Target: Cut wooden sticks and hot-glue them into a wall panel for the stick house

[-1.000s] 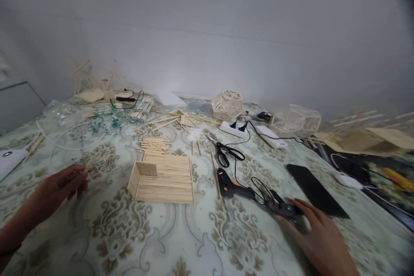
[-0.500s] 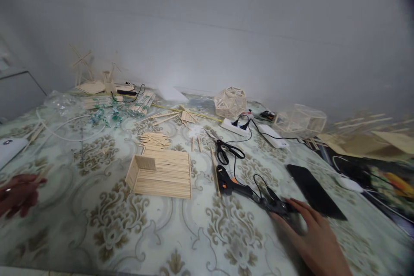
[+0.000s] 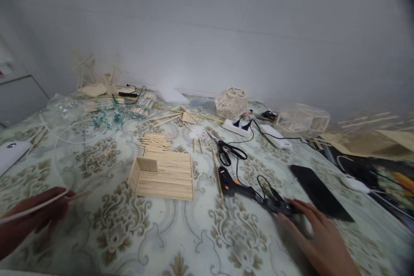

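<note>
At the lower left, my left hand (image 3: pixel 42 209) pinches a thin wooden stick (image 3: pixel 80 195), blurred by motion. A white cable runs across this hand. On the right, my right hand (image 3: pixel 318 233) has its thumb and fingers around a small black tool (image 3: pixel 284 208) lying on the table; its kind is not clear. Just left of that tool rests a black glue gun (image 3: pixel 234 186) with an orange trigger. Between the hands stands a stick-built panel (image 3: pixel 170 177) with two low walls joined at its left corner.
Behind the panel lies a pile of short sticks (image 3: pixel 157 141). Black scissors (image 3: pixel 231 153), a power strip (image 3: pixel 236 127) and a dark phone-like slab (image 3: pixel 320 192) are to the right. Stick models (image 3: pixel 231 101) and a plastic bag (image 3: pixel 64 105) line the back.
My left hand has moved right, toward the panel, with the stick, and the white cable now crosses it. My right hand stays at the black tool.
</note>
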Demonstrator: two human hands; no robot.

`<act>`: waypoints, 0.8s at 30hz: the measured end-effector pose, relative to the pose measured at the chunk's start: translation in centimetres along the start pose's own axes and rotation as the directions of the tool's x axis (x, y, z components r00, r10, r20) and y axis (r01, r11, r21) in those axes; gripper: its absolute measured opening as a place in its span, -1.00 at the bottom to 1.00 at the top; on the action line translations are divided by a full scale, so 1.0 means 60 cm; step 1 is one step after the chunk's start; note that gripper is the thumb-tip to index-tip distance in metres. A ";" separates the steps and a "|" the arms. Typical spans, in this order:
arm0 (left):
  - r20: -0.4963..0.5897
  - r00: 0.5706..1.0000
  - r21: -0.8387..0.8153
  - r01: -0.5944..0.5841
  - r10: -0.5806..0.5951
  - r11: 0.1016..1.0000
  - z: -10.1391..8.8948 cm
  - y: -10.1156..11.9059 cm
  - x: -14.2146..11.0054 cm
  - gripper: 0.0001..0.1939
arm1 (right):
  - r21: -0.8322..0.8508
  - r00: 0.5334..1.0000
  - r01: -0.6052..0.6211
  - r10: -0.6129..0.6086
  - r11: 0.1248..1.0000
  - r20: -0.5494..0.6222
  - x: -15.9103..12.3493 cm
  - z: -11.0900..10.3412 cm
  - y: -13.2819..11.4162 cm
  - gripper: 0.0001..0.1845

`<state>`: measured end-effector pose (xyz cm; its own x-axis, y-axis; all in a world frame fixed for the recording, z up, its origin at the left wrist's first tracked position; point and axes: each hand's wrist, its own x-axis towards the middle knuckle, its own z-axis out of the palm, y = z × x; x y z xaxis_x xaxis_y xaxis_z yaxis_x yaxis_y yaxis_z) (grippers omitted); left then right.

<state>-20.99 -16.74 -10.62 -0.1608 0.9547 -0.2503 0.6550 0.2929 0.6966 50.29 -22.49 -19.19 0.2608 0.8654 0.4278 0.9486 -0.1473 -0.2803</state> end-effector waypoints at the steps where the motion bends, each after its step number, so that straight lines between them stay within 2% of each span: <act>1: 0.062 0.997 -0.044 -0.043 0.046 0.998 0.018 0.015 0.001 -0.37 | -0.019 0.999 -0.003 0.003 1.000 -0.032 0.004 -0.008 -0.010 -0.33; 3: 0.198 0.969 -0.144 -0.119 0.147 0.982 0.056 0.056 -0.002 -0.47 | -0.029 0.993 0.006 -0.009 1.000 -0.115 0.013 -0.028 -0.049 -0.36; 4: 0.291 0.931 -0.204 -0.165 0.221 0.965 0.076 0.080 -0.007 -0.46 | 0.018 0.989 0.025 -0.022 1.000 -0.145 0.015 -0.040 -0.078 -0.41; 6: 0.397 0.866 -0.266 -0.210 0.306 0.941 0.119 0.130 -0.022 -0.43 | 0.210 0.990 0.022 0.008 0.978 -0.138 0.015 -0.059 -0.155 -0.55; 7: 0.441 0.814 -0.348 -0.233 0.378 0.908 0.141 0.156 -0.032 -0.45 | 0.347 0.997 0.033 -0.006 0.937 -0.078 0.013 -0.065 -0.200 -0.60; 8: 0.475 0.756 -0.424 -0.253 0.451 0.870 0.163 0.180 -0.042 -0.47 | 0.502 0.997 0.041 -0.067 0.864 0.034 0.009 -0.070 -0.247 -0.62; 9: 0.466 0.735 -0.462 -0.273 0.493 0.844 0.185 0.202 -0.053 -0.47 | 0.631 0.974 0.018 -0.156 0.775 0.164 0.005 -0.072 -0.294 -0.62; 11: 0.441 0.733 -0.485 -0.290 0.518 0.825 0.228 0.241 -0.073 -0.50 | 0.831 0.911 -0.030 -0.327 0.555 0.251 0.000 -0.070 -0.375 -0.55; 12: 0.427 0.737 -0.494 -0.296 0.525 0.817 0.247 0.257 -0.081 -0.54 | 0.896 0.893 -0.043 -0.385 0.442 0.233 0.000 -0.068 -0.407 -0.53; 14: 0.401 0.745 -0.499 -0.311 0.533 0.809 0.279 0.279 -0.092 -0.60 | 0.940 0.910 -0.091 -0.357 0.329 0.213 0.004 -0.063 -0.449 -0.68; 15: 0.385 0.750 -0.498 -0.323 0.538 0.805 0.290 0.286 -0.095 -0.60 | 0.948 0.920 -0.096 -0.337 0.303 0.201 0.008 -0.061 -0.460 -0.77; 17: 0.360 0.757 -0.488 -0.346 0.546 0.802 0.300 0.292 -0.095 -0.61 | 0.950 0.931 -0.098 -0.311 0.296 0.193 0.018 -0.059 -0.471 -0.88; 19: 0.350 0.753 -0.452 -0.385 0.557 0.804 0.293 0.294 -0.091 -0.65 | 0.945 0.923 -0.096 -0.327 0.313 0.202 0.028 -0.060 -0.472 -0.87; 22: 0.336 0.729 -0.397 -0.464 0.596 0.792 0.252 0.293 -0.078 -0.82 | 0.929 0.901 -0.111 -0.358 0.354 0.244 0.049 -0.065 -0.467 -0.78; 23: 0.302 0.727 -0.380 -0.501 0.616 0.778 0.233 0.293 -0.071 -0.87 | 0.916 0.894 -0.130 -0.355 0.379 0.274 0.060 -0.065 -0.464 -0.75; 24: 0.218 0.719 -0.325 -0.585 0.660 0.744 0.213 0.292 -0.063 -0.85 | 0.898 0.888 -0.158 -0.337 0.411 0.311 0.072 -0.063 -0.460 -0.70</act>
<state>0.52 -15.89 -6.03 0.4782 0.8681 0.1332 0.3412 -0.3234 0.8826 25.93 -16.48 -6.36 -0.1441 0.9676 0.2071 0.1875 0.2322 -0.9544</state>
